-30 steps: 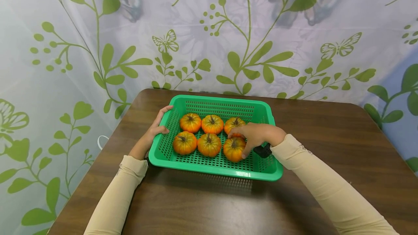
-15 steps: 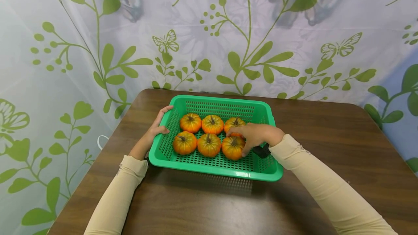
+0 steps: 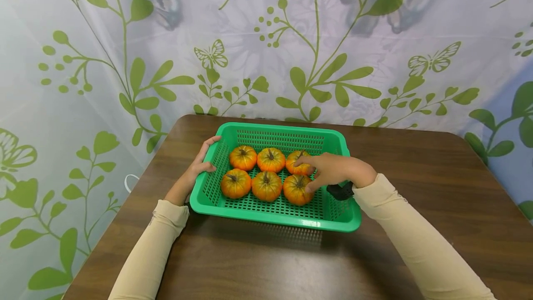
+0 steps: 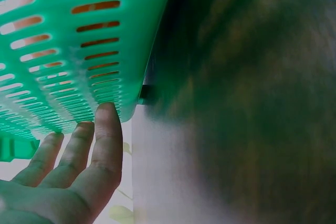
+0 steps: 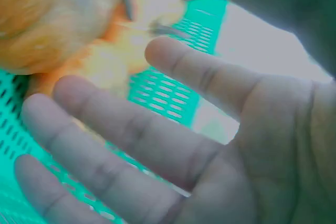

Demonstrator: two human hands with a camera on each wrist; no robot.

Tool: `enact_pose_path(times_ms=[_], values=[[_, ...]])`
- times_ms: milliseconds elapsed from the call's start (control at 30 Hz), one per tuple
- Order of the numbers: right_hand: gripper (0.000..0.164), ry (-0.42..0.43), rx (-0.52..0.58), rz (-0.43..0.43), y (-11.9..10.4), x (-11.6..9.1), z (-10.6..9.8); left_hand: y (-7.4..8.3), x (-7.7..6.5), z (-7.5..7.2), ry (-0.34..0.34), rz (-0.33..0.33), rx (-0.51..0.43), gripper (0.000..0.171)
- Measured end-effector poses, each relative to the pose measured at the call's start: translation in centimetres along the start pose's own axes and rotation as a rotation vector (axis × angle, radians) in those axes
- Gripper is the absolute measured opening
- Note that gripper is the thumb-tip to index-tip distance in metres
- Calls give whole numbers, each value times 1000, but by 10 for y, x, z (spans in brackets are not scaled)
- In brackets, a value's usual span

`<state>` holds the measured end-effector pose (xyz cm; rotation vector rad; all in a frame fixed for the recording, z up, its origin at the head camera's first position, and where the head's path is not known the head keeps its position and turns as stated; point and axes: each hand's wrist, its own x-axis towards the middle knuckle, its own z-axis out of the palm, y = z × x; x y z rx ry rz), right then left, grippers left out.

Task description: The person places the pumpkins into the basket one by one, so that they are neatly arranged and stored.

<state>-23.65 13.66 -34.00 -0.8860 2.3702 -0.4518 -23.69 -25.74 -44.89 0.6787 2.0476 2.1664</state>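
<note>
Several small orange pumpkins with green-tinged tops and short stems sit in a green plastic basket (image 3: 275, 219), in two rows of three. My left hand (image 3: 195, 165) holds the basket's left end, thumb over the rim. In the left wrist view its fingers (image 4: 107, 145) lie against the slotted outer wall. My right hand (image 3: 333, 170) hovers over the basket's right part, by the front right pumpkin (image 3: 296, 190) and partly in front of the back right pumpkin (image 3: 293, 161). The right wrist view shows its fingers (image 5: 142, 129) spread and fairly straight, with nothing between them.
The basket stands on a brown wood-grain table (image 3: 424, 189), near its back edge. Behind it hangs a pale curtain (image 3: 250, 22) printed with green leaves and butterflies. A white cord loop (image 3: 130, 182) shows by the table's left edge.
The right hand has loosened from the front right pumpkin, its fingers spreading and lifting slightly to the right. That pumpkin has shifted slightly left. The left hand has not moved.
</note>
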Motion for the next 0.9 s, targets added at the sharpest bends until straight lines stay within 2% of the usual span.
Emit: enact_pose_path(times_ms=[133,267,500,600,667,900], values=[[63,164,84,-133,6,-16,-1,-1,1,-1,-8,1,0,95],[54,432,135,-239,15,-32,3,-2,1,-2,-13,13,4,95],[50,900,281,-321,40,-55,18,-3,2,-3,-20,17,-3,93],[47,1059,356,-322,53,-63,25,-4,0,-4,-17,5,-20,91],[45,1132,393,-297,62,-69,30,-4,-1,-4,-17,4,-27,89],[40,1252,333,-130,98,-79,51,-7,-6,-7,-27,2,-35,86]])
